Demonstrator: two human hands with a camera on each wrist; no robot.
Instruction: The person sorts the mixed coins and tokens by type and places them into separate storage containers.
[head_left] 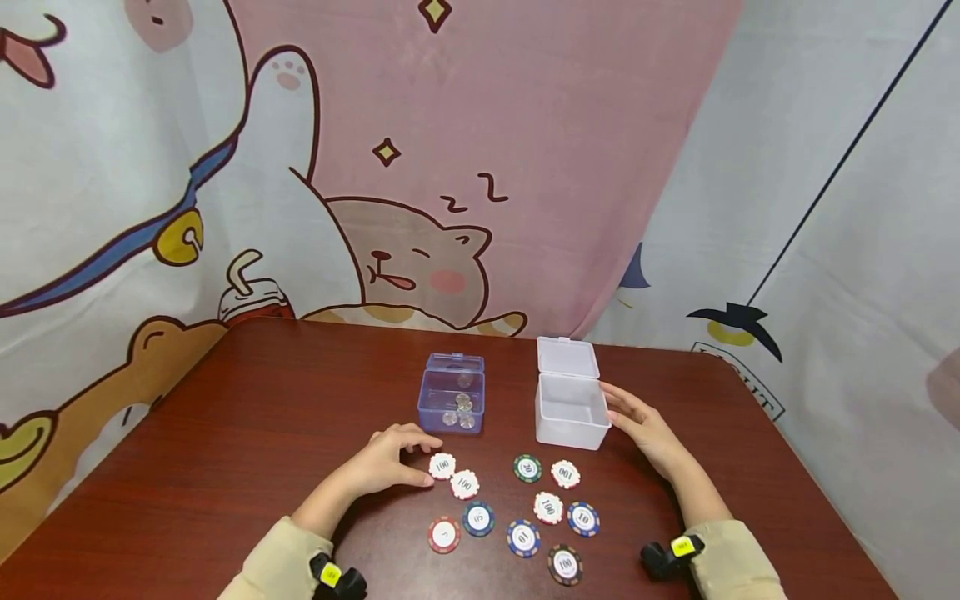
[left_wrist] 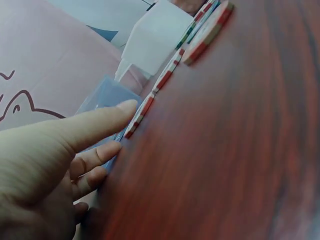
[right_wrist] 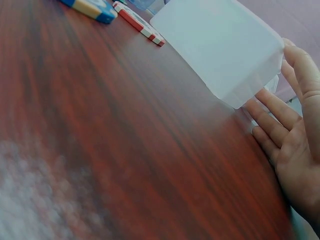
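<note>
My left hand (head_left: pixel 393 458) is beside a white 100 poker chip (head_left: pixel 442 466) that lies flat on the table. Its thumb and index finger are at the chip's edge, spread apart; whether they touch it is hard to tell. A second white chip (head_left: pixel 465 484) overlaps or abuts the first one. My right hand (head_left: pixel 648 429) rests against the right side of a white plastic box (head_left: pixel 573 433), its fingers fairly straight. That box's lid (head_left: pixel 567 357) stands up at the back, and its inside looks bare. Left of it, a clear blue box (head_left: pixel 427 417) with a raised lid holds several clear round pieces (head_left: pixel 464 402).
More chips lie in front of the boxes: green (head_left: pixel 527 468), white (head_left: pixel 548 507), blue (head_left: pixel 523 538), red (head_left: pixel 444 534), teal (head_left: pixel 477 518) and black (head_left: pixel 565 565). The brown wooden table (head_left: pixel 225 467) ends at a printed cloth (head_left: pixel 525 167) behind the boxes.
</note>
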